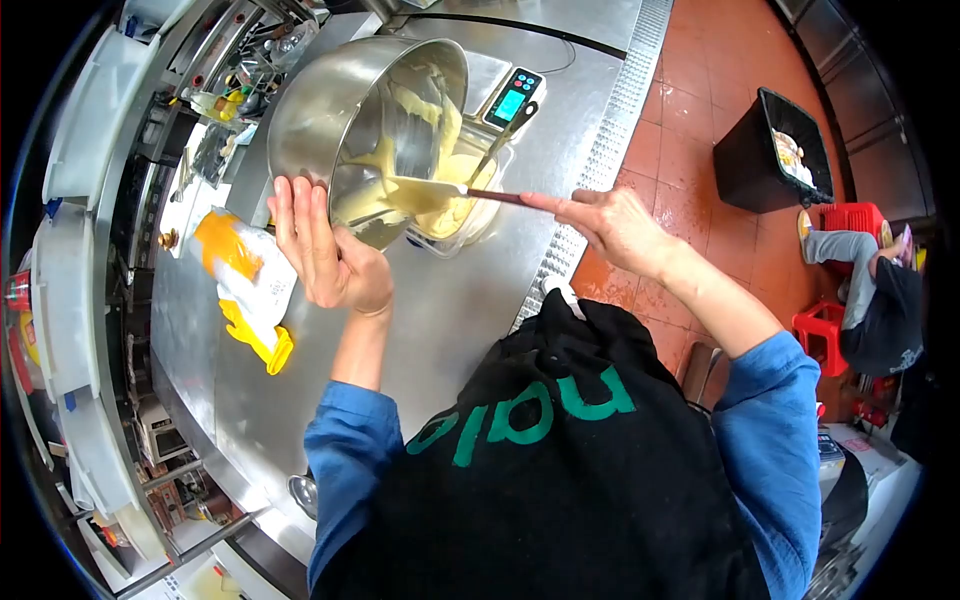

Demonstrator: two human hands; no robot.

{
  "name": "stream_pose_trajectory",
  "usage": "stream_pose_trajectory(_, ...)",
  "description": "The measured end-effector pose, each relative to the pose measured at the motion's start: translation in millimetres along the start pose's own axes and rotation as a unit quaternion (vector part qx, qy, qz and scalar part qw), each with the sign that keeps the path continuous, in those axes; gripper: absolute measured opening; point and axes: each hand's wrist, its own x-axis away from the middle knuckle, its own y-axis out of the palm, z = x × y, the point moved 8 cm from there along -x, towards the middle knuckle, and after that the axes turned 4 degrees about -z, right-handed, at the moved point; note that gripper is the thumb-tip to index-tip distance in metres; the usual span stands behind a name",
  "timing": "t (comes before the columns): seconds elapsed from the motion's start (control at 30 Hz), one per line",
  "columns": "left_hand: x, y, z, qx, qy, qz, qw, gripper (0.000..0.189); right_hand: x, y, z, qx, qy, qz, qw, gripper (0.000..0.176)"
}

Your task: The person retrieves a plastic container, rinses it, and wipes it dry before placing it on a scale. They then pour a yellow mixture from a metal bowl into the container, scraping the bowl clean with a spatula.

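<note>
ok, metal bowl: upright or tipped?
Tipped: the metal bowl tilts sideways, its mouth toward the clear container, the left hand at its rim.

The brightly lit view curves toward black edges.

Steel mixing bowl point(320, 110): steeply tilted, pale yellow mixture point(420, 106) smeared inside
Left hand point(335, 255): fingers outstretched against the bowl's outer wall
Right hand point(618, 232): gripping brown-handled spatula point(488, 196), blade at the bowl's mouth
Clear plastic container point(445, 247): beside the bowl's lower rim, mixture inside
Digital scale point(512, 104): right of the bowl, display lit
</note>
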Motion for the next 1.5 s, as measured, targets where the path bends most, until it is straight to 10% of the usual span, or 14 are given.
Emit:
stream_pose_trajectory(0.5, 5.4, 0.1, -6.5, -0.006, 0.085, -0.024, 0.996, 0.041, -115.2, -61.8, -85.8, 0.405, -0.114, 0.014, 0.907, 0.040)
stream_pose_trajectory(1.03, -0.3, 10.5, -5.7, -0.003, 0.015, -0.043, 0.999, 0.041, -91.2, -40.9, -88.9, 0.397, -0.101, -0.186, 0.893, 0.008)
stream_pose_trajectory(1.5, -1.1, 8.3, -15.4, -0.038, -0.007, -0.009, 0.999, 0.042, -35.5, -30.3, -29.6, 0.235, -0.019, -0.090, 0.968, 0.055)
